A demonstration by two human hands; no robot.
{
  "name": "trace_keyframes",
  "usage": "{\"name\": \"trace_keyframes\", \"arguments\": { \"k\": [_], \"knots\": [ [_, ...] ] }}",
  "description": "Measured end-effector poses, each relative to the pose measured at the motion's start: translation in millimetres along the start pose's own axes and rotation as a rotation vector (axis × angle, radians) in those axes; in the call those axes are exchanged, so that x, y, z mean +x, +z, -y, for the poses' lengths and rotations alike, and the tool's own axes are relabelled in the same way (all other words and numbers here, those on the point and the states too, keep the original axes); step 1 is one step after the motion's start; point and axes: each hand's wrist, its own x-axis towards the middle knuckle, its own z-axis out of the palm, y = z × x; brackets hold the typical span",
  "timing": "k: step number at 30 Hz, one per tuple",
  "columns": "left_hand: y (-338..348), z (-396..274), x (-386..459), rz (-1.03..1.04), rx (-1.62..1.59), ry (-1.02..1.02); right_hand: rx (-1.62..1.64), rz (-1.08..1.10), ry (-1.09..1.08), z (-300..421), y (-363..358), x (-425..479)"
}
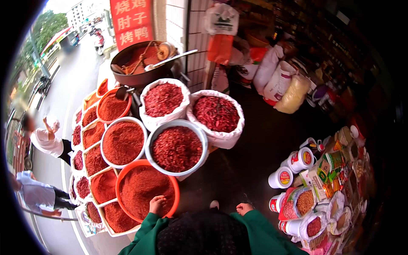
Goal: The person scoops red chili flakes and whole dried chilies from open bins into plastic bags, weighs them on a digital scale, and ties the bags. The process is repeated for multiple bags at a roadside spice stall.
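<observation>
My left hand (157, 204) is over the near right part of a large orange plastic basin (176, 191) heaped with ground red chili (143, 186). Its fingers are bent together, and whether a pinch of chili is between them cannot be made out. My right hand (244, 208) hangs over the dark floor with curled fingers and nothing visible in it. Beyond the orange basin stand a grey-blue tub (205, 149) of crushed dried chili and a pale tub (102, 145) of chili flakes. Two white woven sacks (223, 140) (149, 121) hold dried red chilies.
White trays (112, 235) of ground chili line the street side. A metal scoop (121, 93) rests in a smaller orange basin (129, 111). A wide dark pan (127, 79) stands behind. White buckets (280, 178) and goods are at right. Two people (47, 140) (36, 193) are on the street.
</observation>
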Motion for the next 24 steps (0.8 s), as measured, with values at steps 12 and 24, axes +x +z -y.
{"name": "trace_keyframes", "arguments": {
  "k": [12,24],
  "knots": [
    [280.2,38.5,66.7,0.464,0.430,0.073,0.270,-0.271,0.146,-155.8,-98.6,-10.6],
    [400.5,12.2,311.3,0.037,0.759,0.497,0.536,-0.338,0.021,-157.8,-206.7,107.4]
  ]
}}
